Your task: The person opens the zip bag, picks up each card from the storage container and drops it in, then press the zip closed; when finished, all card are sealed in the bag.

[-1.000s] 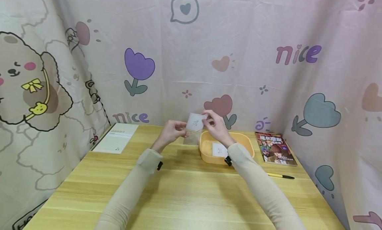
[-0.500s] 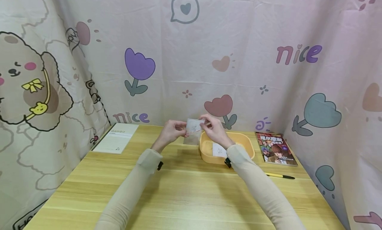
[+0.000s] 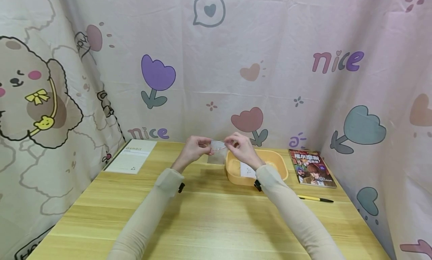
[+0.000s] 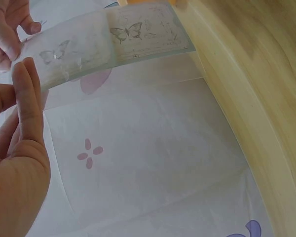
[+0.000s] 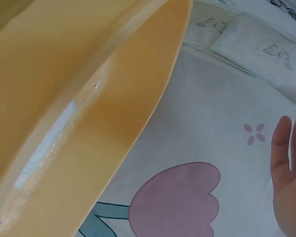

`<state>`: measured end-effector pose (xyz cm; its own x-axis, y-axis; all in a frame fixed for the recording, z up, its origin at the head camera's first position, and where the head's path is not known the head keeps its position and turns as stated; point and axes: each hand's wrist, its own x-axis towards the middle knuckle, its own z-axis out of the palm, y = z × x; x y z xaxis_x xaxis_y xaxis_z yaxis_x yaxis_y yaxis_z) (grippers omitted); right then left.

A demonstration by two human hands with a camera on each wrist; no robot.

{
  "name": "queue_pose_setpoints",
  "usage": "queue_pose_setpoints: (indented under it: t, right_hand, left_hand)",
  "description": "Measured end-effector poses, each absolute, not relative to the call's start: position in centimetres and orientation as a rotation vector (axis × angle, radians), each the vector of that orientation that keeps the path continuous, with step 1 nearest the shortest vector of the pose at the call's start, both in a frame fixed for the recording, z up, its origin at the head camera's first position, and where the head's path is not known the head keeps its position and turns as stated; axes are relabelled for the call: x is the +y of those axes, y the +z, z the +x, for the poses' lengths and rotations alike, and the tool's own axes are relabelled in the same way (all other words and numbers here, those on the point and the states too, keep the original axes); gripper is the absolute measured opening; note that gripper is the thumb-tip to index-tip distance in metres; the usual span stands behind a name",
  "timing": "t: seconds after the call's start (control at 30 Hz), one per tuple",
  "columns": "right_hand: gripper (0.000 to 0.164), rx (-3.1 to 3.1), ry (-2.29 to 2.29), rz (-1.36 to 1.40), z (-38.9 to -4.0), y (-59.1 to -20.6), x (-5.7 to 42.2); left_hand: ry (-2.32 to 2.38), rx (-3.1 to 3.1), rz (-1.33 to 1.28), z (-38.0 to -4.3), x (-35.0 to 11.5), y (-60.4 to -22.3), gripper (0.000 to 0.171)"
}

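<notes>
My left hand [image 3: 196, 149] pinches one side of a clear plastic bag [image 4: 148, 138] with a thin red line along its mouth. Its body hangs below my fingers, see-through against the curtain. My right hand [image 3: 242, 149] pinches near the bag's other upper corner, at a pale paper with butterfly prints [image 4: 128, 32]. In the head view most of that paper sits low between the hands, at the red line. The right wrist view catches my right hand only at its right edge, and the right fingertips' exact hold is hidden there.
A yellow plastic basket [image 3: 231, 173] stands under my right wrist, with a printed white card [image 3: 247, 170] inside. On the right lie a comic-style book [image 3: 314, 168] and a yellow pen with a black end [image 3: 317, 199]. A Gambit notebook [image 3: 131, 157] lies at the back left.
The butterfly paper has gone down from above the red line into the bag's mouth, my right hand lowering with it. My left hand has kept its place and grip.
</notes>
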<state>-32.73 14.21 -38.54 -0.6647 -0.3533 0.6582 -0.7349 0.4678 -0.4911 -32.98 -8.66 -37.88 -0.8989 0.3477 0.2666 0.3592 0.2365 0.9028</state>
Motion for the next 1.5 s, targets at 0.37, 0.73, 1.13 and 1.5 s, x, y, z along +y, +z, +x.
queue_pose_setpoints:
  t: [0.37, 0.73, 1.13, 1.5]
  right_hand:
    - [0.012, -2.283, 1.100, 0.883, -32.7, -38.8, 14.3]
    - [0.011, -2.297, 1.239, 0.810, -32.3, -38.7, 14.7]
    - [0.016, -2.431, 1.335, 0.729, -30.1, -37.1, 16.7]
    - [0.015, -2.518, 1.413, 0.655, -33.3, -41.0, 20.0]
  left_hand:
    - [-1.787, -2.453, -0.728, -32.8, -8.8, -37.9, 0.032]
    - [-1.828, -2.462, -0.719, -33.0, -8.8, -37.9, 0.035]
    - [-1.835, -2.474, -0.701, -33.0, -8.9, -38.0, 0.033]
    - [-1.839, -2.476, -0.703, -33.2, -8.9, -38.1, 0.034]
